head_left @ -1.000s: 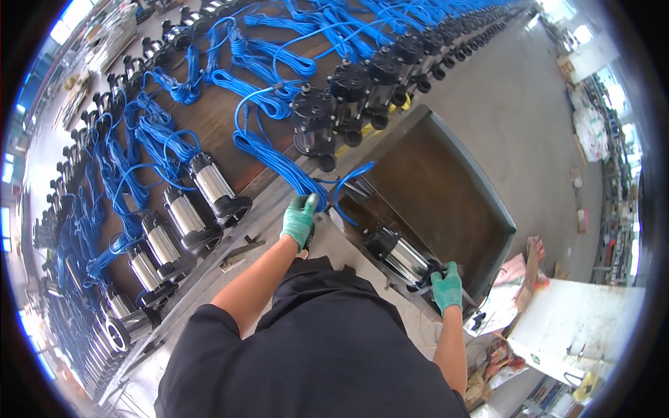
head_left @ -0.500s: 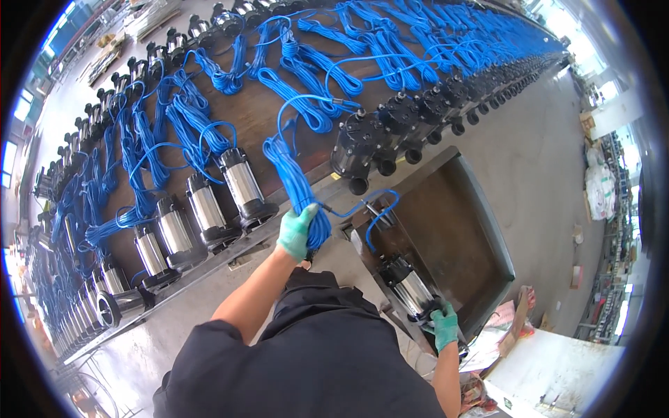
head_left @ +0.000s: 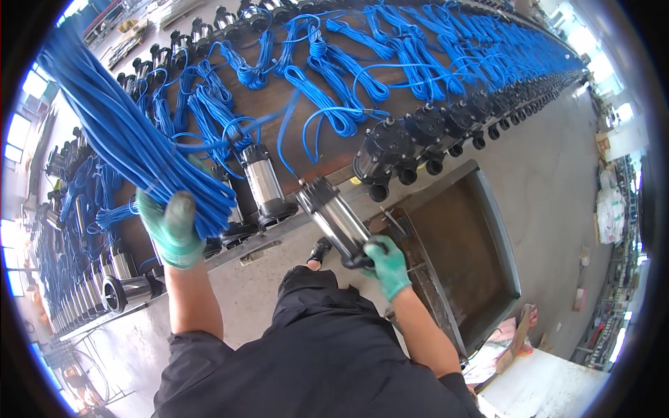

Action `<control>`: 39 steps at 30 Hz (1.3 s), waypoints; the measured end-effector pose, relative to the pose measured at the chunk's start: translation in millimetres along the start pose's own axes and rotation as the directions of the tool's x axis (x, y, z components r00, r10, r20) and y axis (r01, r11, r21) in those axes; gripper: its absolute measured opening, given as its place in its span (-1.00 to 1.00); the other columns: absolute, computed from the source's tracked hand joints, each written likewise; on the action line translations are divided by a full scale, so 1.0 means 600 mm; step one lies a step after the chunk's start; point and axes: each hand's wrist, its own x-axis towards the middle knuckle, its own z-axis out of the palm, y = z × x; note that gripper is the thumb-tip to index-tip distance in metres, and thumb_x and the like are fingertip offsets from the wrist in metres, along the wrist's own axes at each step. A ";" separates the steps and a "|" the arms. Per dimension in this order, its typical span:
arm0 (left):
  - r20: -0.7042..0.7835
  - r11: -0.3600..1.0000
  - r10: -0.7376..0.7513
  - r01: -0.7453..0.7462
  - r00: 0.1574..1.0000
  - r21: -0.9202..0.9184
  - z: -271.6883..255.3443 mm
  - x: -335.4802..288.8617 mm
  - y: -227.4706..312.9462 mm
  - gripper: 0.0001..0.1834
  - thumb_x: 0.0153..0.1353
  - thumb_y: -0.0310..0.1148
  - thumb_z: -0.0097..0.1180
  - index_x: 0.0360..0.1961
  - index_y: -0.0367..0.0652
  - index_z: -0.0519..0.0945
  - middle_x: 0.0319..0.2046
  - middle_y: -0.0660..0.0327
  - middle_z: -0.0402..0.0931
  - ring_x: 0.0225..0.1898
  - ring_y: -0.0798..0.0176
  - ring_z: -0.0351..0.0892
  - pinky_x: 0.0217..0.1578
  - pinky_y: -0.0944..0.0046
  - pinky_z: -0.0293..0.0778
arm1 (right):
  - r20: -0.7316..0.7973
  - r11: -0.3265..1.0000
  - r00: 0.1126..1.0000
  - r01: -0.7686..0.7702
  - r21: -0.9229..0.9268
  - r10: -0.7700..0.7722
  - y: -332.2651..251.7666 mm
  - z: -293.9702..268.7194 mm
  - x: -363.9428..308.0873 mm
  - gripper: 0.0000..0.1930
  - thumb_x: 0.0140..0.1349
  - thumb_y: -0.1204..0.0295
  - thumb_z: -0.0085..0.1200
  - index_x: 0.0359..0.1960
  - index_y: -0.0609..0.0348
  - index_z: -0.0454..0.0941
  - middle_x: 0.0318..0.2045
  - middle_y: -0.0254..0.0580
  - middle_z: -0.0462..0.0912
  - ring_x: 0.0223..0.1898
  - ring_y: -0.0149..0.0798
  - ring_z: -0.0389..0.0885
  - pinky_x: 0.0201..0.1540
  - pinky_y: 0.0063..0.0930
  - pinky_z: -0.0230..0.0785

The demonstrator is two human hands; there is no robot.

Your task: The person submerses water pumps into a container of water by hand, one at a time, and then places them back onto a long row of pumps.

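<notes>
The left hand (head_left: pixel 173 233) has its fingers round the blue cable coil (head_left: pixel 132 132) stretching beyond them, the right hand (head_left: pixel 388 266) clasps the silver-and-black pump (head_left: pixel 339 221) angled ahead-left of its fingers, so moving both together should best avoid tugging.

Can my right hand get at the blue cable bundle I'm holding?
Probably not: your right hand is gripping a silver pump, while the blue cable bundle is across in your left hand.

The head camera looks down over the dark shirt (head_left: pixel 313 355) — wide fisheye, the left hand (head_left: pixel 171 230) nearer the lens than the right hand (head_left: pixel 388 266)
</notes>
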 end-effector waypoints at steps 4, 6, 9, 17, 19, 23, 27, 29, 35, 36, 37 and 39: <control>-0.032 0.985 0.171 -0.170 0.985 0.011 0.015 0.061 0.026 -0.36 0.14 -0.19 0.36 0.12 -0.42 0.46 -0.21 0.06 0.61 -0.24 0.23 0.64 -0.19 0.27 0.58 | 0.079 0.991 0.988 -0.136 0.010 0.135 -0.066 0.116 0.073 -0.75 0.37 0.28 0.14 -0.01 0.04 0.43 -0.35 -0.38 0.61 -0.37 -0.42 0.66 -0.27 -0.42 0.59; -0.141 0.954 0.205 -0.166 0.969 0.250 0.017 0.092 0.019 -0.43 0.18 -0.21 0.29 0.08 -0.43 0.48 -0.21 0.09 0.61 -0.25 0.27 0.62 -0.23 0.31 0.54 | 0.093 0.990 0.986 -0.141 0.020 0.139 -0.073 0.157 0.119 -0.73 0.39 0.25 0.14 0.01 0.01 0.42 -0.32 -0.38 0.61 -0.33 -0.42 0.66 -0.23 -0.41 0.59; -0.109 0.947 0.148 -0.109 0.983 0.301 0.035 0.131 -0.007 -0.51 0.21 -0.25 0.33 0.05 -0.33 0.50 -0.21 0.23 0.60 -0.20 0.36 0.56 -0.14 0.35 0.47 | 0.143 0.992 0.982 -0.124 0.016 0.121 -0.065 0.188 0.182 -0.70 0.41 0.17 0.12 0.04 -0.02 0.41 -0.21 -0.34 0.61 -0.25 -0.39 0.66 -0.17 -0.36 0.62; -0.173 0.846 -0.093 0.170 0.981 0.506 -0.008 0.228 -0.315 -0.51 0.19 -0.30 0.43 0.00 -0.33 0.48 -0.20 0.13 0.69 -0.25 0.38 0.62 -0.18 0.31 0.54 | 0.308 0.987 0.938 -0.149 -0.053 0.159 -0.071 0.127 0.177 -0.30 0.44 0.25 0.10 0.52 -0.08 0.02 0.01 -0.22 0.58 -0.12 -0.29 0.66 0.01 -0.32 0.58; -0.221 0.597 -0.223 0.312 0.949 0.739 -0.023 0.242 -0.397 -0.42 0.20 -0.09 0.38 -0.01 -0.37 0.48 -0.17 -0.12 0.68 -0.15 -0.01 0.70 -0.08 0.11 0.55 | 0.266 0.989 0.952 -0.141 -0.051 0.149 -0.062 0.118 0.166 -0.27 0.41 0.42 0.13 0.53 -0.03 0.00 0.01 -0.15 0.58 -0.12 -0.27 0.67 -0.01 -0.33 0.61; -0.107 0.103 -0.554 0.196 0.825 0.975 -0.087 0.231 -0.519 -0.36 0.27 0.02 0.23 0.08 -0.38 0.47 0.11 -0.30 0.52 0.13 -0.29 0.55 0.14 -0.07 0.47 | 0.281 0.993 0.957 -0.048 -0.108 0.077 -0.021 0.090 0.156 -0.26 0.40 0.44 0.14 0.53 -0.03 0.01 -0.01 -0.10 0.58 -0.11 -0.24 0.68 -0.04 -0.32 0.64; 0.306 0.187 -0.344 -0.254 0.888 0.949 -0.004 0.158 -0.454 -0.47 0.24 -0.05 0.24 0.06 -0.25 0.58 0.10 -0.09 0.55 0.17 -0.17 0.54 0.17 0.01 0.47 | 0.205 0.988 0.973 -0.085 -0.127 0.110 0.009 0.029 0.133 -0.33 0.42 0.42 0.12 0.49 -0.01 0.09 0.01 -0.06 0.58 -0.11 -0.17 0.72 -0.05 -0.32 0.64; 0.420 0.433 -0.465 -0.213 0.779 0.876 0.039 0.089 -0.376 -0.49 0.18 -0.07 0.29 0.03 -0.19 0.61 0.04 -0.05 0.58 0.11 -0.14 0.56 0.12 -0.01 0.49 | 0.152 0.982 0.973 -0.164 -0.089 0.176 0.019 0.005 0.108 -0.42 0.45 0.37 0.08 0.44 0.04 0.17 0.02 -0.01 0.59 -0.14 -0.12 0.74 -0.06 -0.30 0.64; 0.604 0.430 -0.526 -0.425 0.599 0.796 0.133 -0.018 -0.343 -0.57 0.11 -0.15 0.33 -0.05 -0.14 0.61 -0.12 0.01 0.65 -0.02 -0.13 0.61 -0.06 -0.02 0.52 | 0.017 0.982 0.985 -0.173 0.070 0.172 0.052 -0.054 0.071 -0.47 0.48 0.40 -0.01 0.41 0.22 0.17 0.03 0.06 0.61 -0.11 -0.08 0.73 -0.06 -0.27 0.63; 0.613 0.434 -0.524 -0.433 0.592 0.790 0.137 -0.011 -0.347 -0.57 0.11 -0.15 0.33 -0.05 -0.14 0.61 -0.12 0.01 0.65 -0.02 -0.13 0.61 -0.06 -0.02 0.52 | 0.002 0.981 0.987 -0.159 0.110 0.160 0.058 -0.063 0.064 -0.49 0.48 0.40 -0.01 0.40 0.22 0.21 0.03 0.06 0.61 -0.12 -0.08 0.73 -0.06 -0.27 0.63; 0.609 0.439 -0.580 -0.421 0.542 0.793 0.139 0.000 -0.350 -0.55 0.10 -0.14 0.33 -0.03 -0.14 0.60 -0.13 0.02 0.66 -0.04 -0.13 0.63 -0.07 -0.02 0.52 | -0.030 0.984 0.991 -0.129 0.122 0.133 0.062 -0.071 0.059 -0.52 0.48 0.39 -0.01 0.37 0.21 0.26 0.02 0.04 0.62 -0.11 -0.07 0.73 -0.05 -0.26 0.63; 0.638 0.427 -0.613 -0.483 0.466 0.764 0.125 0.014 -0.362 -0.51 0.11 -0.13 0.32 0.02 -0.13 0.57 -0.15 0.02 0.66 -0.11 -0.10 0.66 -0.10 -0.03 0.54 | -0.061 0.981 0.989 -0.123 0.151 0.133 0.057 -0.083 0.045 -0.52 0.49 0.38 -0.01 0.37 0.20 0.26 0.02 0.04 0.63 -0.11 -0.06 0.73 -0.04 -0.25 0.63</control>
